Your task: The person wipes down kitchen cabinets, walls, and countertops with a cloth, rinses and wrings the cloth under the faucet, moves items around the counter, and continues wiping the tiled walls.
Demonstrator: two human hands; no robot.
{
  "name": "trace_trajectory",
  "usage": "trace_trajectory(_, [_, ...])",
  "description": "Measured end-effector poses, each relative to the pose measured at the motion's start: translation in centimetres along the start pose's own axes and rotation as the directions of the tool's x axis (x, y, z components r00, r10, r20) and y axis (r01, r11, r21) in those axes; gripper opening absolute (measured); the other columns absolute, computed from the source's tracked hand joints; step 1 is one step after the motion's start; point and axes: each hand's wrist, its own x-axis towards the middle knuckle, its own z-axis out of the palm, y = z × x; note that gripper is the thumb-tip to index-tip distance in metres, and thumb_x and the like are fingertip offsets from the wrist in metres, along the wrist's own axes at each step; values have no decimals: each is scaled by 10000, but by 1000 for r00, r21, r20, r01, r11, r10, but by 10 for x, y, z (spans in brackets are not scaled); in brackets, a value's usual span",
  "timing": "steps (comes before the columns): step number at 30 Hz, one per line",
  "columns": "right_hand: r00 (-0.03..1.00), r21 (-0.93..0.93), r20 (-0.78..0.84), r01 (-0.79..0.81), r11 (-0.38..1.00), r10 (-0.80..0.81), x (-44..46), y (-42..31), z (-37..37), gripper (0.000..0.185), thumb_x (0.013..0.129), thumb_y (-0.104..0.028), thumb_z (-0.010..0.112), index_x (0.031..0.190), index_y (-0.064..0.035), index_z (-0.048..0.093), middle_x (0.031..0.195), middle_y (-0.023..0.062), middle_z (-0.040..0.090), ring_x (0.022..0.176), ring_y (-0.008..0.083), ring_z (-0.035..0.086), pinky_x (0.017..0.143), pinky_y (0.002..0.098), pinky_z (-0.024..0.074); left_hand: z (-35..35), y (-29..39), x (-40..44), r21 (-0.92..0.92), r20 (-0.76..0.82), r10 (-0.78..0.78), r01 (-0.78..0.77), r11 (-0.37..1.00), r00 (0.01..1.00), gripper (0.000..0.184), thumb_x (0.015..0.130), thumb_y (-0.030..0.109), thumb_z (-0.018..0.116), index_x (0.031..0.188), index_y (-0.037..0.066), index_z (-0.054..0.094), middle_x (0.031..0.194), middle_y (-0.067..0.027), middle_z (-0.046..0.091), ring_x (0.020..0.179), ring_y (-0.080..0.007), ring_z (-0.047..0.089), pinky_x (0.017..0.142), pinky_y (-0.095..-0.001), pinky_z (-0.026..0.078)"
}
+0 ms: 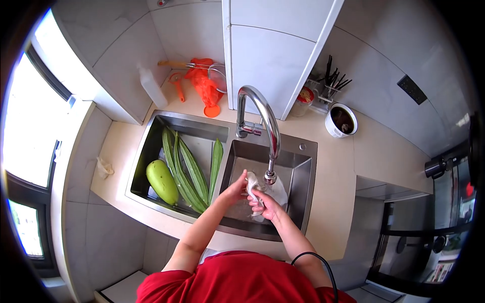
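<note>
Over the right basin (295, 212) of the sink, both hands are at a crumpled wet white cloth (252, 183). My left hand (235, 191) grips it from the left side, thumb and fingers closed against it. My right hand (268, 205) has its fingers wrapped round the lower part. Just right of the cloth is the spout of the chrome faucet (273, 136), its head above the basin. A whitish patch (277, 193) lies below the spout; whether it is water or something solid, I cannot tell.
The left basin (141, 166) holds a pale green gourd (162, 182) and several long ridged gourds (193, 169). Behind stand a white bottle (152, 88) and an orange plastic bag (204, 83). A white bowl of dark liquid (329, 122) sits on the right counter; a crumpled scrap (104, 167) lies far left.
</note>
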Motion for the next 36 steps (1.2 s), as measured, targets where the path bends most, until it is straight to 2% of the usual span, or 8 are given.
trace_trajectory(6, [953,153,302,-76,985,27,-8,10,25,359,864,-351,607,1033,-56,493,689,-4,426,486,33,357,369,148,235,24,22,-28,-539,252,344,-164,826,905,459,943,400,437,1332,164,378,1116,-128,576,983,-245,590,844,-401,497])
trace_trajectory(14, [989,-551,-104,-142,822,102,-3,0,26,234,873,-354,591,902,-137,507,625,-53,439,418,6,323,348,167,180,24,28,-9,-34,9,289,-288,957,957,241,772,34,591,1008,74,623,735,-8,575,657,-114,567,596,-265,488])
trace_trajectory(18, [925,-934,-268,-181,307,-270,29,29,-17,370,785,-431,593,824,-64,587,586,37,537,459,157,512,411,311,379,21,-14,37,711,-466,431,37,703,773,324,723,198,644,1008,42,658,910,-190,658,870,-284,650,785,-365,501])
trace_trajectory(22, [805,-958,-139,-256,-127,-576,28,46,-36,481,761,-524,610,820,-48,586,645,61,592,480,185,551,429,328,420,25,-26,41,819,-498,400,266,509,770,682,771,335,619,1350,76,371,1010,-201,638,1015,-312,601,878,-359,459])
trace_trajectory(26, [975,-391,-136,-213,895,173,-16,13,-6,344,892,-433,518,971,-99,521,609,-26,435,392,18,297,343,166,197,23,10,-26,-118,111,219,-206,971,969,554,913,273,490,1404,122,283,1312,-110,463,1173,-250,487,959,-391,405])
trace_trajectory(29, [930,52,324,-200,979,172,-36,7,12,494,922,-445,459,1172,-21,496,584,-29,391,382,16,258,338,168,189,38,12,-65,-337,291,369,-267,903,883,537,904,258,528,1378,125,315,1341,-99,420,1143,-272,501,970,-474,394])
trace_trajectory(32, [690,96,683,-412,906,241,-17,32,6,452,919,-473,455,979,-27,509,584,-32,379,376,19,245,332,174,174,52,8,-67,-629,288,550,-278,726,784,481,881,211,574,1305,101,377,1014,-72,568,940,-215,572,862,-395,483])
trace_trajectory(36, [937,-294,238,-182,938,256,-41,10,48,405,888,-449,539,918,-48,493,561,-46,375,372,12,256,331,163,191,49,18,-60,-298,145,450,-395,869,881,365,880,163,557,1226,65,493,869,-11,550,719,-115,516,686,-298,484])
